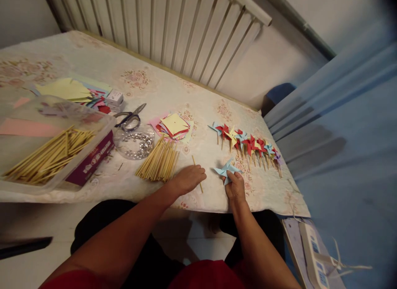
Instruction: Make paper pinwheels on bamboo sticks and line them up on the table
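2 hands [190, 179] [236, 187] at floral tablecloth [124, 183], radiator [173, 28] behind.

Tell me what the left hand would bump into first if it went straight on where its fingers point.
Probably the blue pinwheel in the right hand, just across from the left hand. Heights are hard to judge here, so it might pass above it.

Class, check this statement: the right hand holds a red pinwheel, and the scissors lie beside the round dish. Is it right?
The colour is wrong: the head view shows that the right hand holds a light blue pinwheel. The rest stands: the scissors lie beside the round dish.
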Demonstrator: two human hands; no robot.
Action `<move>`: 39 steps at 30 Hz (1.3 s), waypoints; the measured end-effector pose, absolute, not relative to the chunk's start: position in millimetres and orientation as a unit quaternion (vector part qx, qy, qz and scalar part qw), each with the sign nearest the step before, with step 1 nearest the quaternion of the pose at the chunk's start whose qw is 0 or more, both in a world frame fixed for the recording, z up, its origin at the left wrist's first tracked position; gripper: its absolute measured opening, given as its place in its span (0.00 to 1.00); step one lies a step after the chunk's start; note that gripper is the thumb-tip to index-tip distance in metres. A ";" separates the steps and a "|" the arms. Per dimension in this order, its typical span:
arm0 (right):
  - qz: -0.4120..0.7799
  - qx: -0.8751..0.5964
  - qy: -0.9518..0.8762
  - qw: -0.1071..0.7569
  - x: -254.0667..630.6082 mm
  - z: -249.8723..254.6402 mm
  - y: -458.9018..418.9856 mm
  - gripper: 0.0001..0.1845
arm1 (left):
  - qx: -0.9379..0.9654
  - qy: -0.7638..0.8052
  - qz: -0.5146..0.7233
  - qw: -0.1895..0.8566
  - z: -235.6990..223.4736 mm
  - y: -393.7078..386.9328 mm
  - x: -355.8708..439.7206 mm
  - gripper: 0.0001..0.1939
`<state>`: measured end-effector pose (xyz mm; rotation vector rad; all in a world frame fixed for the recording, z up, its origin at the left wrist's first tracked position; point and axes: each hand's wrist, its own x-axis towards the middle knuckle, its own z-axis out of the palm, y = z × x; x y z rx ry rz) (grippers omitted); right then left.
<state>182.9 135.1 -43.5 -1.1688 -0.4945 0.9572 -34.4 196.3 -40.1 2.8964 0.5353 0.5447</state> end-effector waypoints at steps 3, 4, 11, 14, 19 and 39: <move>0.426 -0.530 -0.220 0.700 182.6 -43.2 135.0 0.14 | 0.964 0.174 0.186 0.081 -40.1 197.0 -35.0 0.08; 0.425 -0.531 -0.221 0.699 182.8 -43.3 134.9 0.14 | 0.964 0.172 0.186 0.083 -39.8 197.1 -35.0 0.08; 0.426 -0.532 -0.230 0.694 184.0 -45.1 135.3 0.13 | 0.963 0.172 0.190 0.087 -36.3 195.9 -33.2 0.07; 0.424 -0.533 -0.231 0.695 184.1 -45.4 135.6 0.13 | 0.964 0.177 0.182 0.080 -35.5 195.6 -33.0 0.07; 0.422 -0.533 -0.230 0.696 184.1 -45.7 135.4 0.13 | 0.963 0.180 0.177 0.093 -35.2 194.4 -35.2 0.07; 0.420 -0.525 -0.221 0.706 183.2 -45.2 134.8 0.12 | 0.834 0.497 0.134 0.197 -15.7 180.5 -31.3 0.14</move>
